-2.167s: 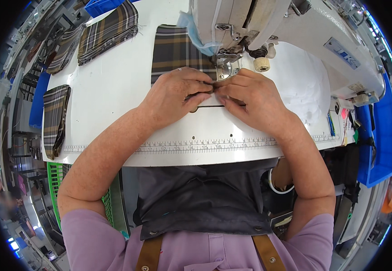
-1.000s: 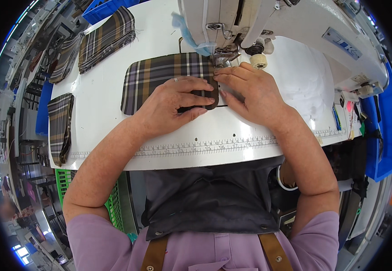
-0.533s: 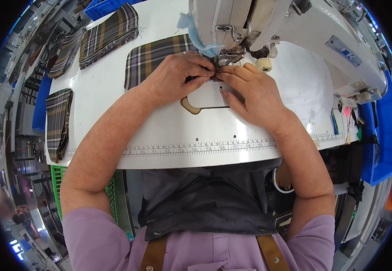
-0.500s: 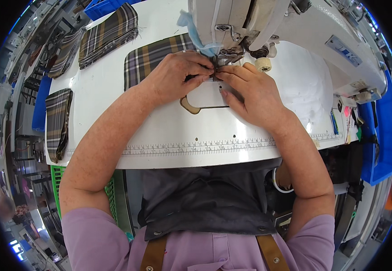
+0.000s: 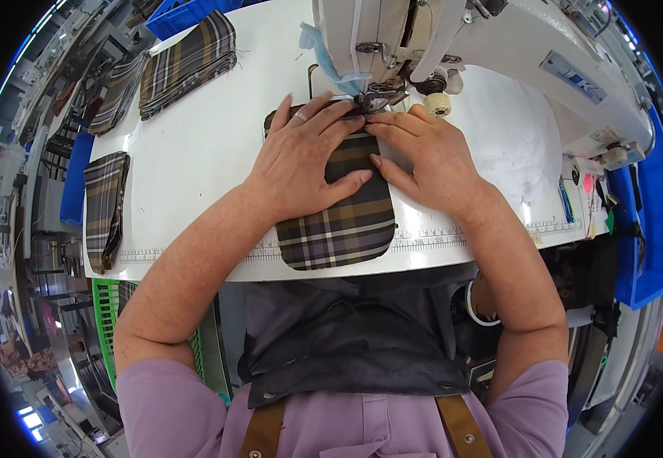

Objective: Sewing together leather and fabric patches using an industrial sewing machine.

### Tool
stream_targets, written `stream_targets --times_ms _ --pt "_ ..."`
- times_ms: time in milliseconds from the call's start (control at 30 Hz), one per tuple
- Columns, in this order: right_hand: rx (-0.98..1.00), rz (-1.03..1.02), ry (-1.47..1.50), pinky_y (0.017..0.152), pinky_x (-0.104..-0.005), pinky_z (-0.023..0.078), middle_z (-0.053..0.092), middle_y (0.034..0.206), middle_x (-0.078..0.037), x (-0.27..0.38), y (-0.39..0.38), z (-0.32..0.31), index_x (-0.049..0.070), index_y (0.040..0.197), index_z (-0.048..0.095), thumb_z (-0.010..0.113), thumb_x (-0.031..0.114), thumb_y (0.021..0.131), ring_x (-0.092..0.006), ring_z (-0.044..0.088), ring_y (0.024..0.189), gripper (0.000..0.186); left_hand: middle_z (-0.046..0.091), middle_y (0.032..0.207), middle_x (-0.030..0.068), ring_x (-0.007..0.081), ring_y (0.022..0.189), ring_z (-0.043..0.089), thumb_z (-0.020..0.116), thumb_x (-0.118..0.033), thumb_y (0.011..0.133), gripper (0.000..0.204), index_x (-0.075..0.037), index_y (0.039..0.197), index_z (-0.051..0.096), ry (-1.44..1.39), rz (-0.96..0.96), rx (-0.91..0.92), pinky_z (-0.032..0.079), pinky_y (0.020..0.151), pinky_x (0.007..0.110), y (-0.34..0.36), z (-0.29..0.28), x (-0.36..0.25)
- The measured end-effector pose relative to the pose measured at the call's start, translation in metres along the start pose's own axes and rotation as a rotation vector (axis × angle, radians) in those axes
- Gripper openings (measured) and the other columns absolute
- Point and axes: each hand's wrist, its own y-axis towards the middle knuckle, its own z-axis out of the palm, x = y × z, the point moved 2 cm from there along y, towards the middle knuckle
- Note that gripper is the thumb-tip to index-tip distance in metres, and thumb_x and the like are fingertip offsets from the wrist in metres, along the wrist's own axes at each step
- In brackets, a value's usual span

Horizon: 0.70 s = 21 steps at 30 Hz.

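Note:
A plaid fabric piece (image 5: 339, 233) with rounded corners lies on the white sewing table, its far edge under the sewing machine's needle area (image 5: 373, 99). My left hand (image 5: 301, 160) rests flat on the cloth with its fingers spread, and the fingertips reach close to the presser foot. On the right edge of the cloth, beside the needle, my right hand (image 5: 423, 156) lies with its fingers stretched out and thumb apart. The fingertips of both hands nearly meet at the foot, and the stitching point itself is hidden by them.
Stacked plaid pieces (image 5: 186, 65) lie at the far left, with a folded plaid pile (image 5: 105, 210) at the left edge. A printed ruler (image 5: 438, 238) runs along the front edge. Blue bins (image 5: 641, 229) stand at the right, a green basket (image 5: 106, 320) below left. A light blue strip (image 5: 324, 53) hangs off the machine.
The plaid piece has turned, from lying left of the needle to stretching toward me over the table's front ruler. My left hand has opened from a pinch and spread onto it.

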Motion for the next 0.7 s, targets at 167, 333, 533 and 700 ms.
stream_targets --times_ms 167,333,533,700 --pt "0.059 0.015 -0.013 0.082 -0.0378 0.057 0.072 0.116 -0.005 0.004 0.001 -0.004 0.007 0.114 0.074 0.076 0.035 0.084 -0.0244 0.066 0.1 0.041 0.042 0.161 0.0163 0.0392 0.153 0.033 0.072 -0.072 0.08 0.102 -0.006 0.153 0.044 0.059 -0.059 0.094 0.018 0.125 0.063 -0.004 -0.005 0.011" --pt "0.03 -0.052 -0.018 0.079 -0.0371 0.055 0.071 0.118 -0.008 0.007 0.001 -0.003 0.005 0.12 0.071 0.08 0.033 0.079 -0.0264 0.063 0.091 0.05 0.039 0.163 0.0171 0.0375 0.154 0.03 0.07 -0.073 0.08 0.106 -0.006 0.156 0.041 0.082 0.032 0.152 0.017 0.125 0.063 -0.002 -0.007 0.022" --pt "0.028 0.0 -0.052 0.082 -0.0389 0.057 0.073 0.115 -0.008 0.007 0.003 -0.003 0.005 0.116 0.074 0.079 0.042 0.08 -0.0273 0.069 0.095 0.052 0.039 0.162 0.0193 0.0359 0.154 0.031 0.07 -0.071 0.081 0.107 -0.001 0.156 0.04 0.068 0.088 0.162 0.017 0.127 0.059 0.0 -0.008 0.023" --pt "0.029 -0.01 -0.035 0.081 -0.0388 0.055 0.071 0.119 -0.009 0.006 0.003 -0.002 0.003 0.119 0.071 0.081 0.035 0.077 -0.0282 0.065 0.094 0.053 0.041 0.16 0.0203 0.0352 0.153 0.033 0.077 -0.059 0.082 0.099 0.001 0.153 0.044 -0.089 0.084 0.14 0.021 0.127 0.054 -0.007 -0.008 0.008"
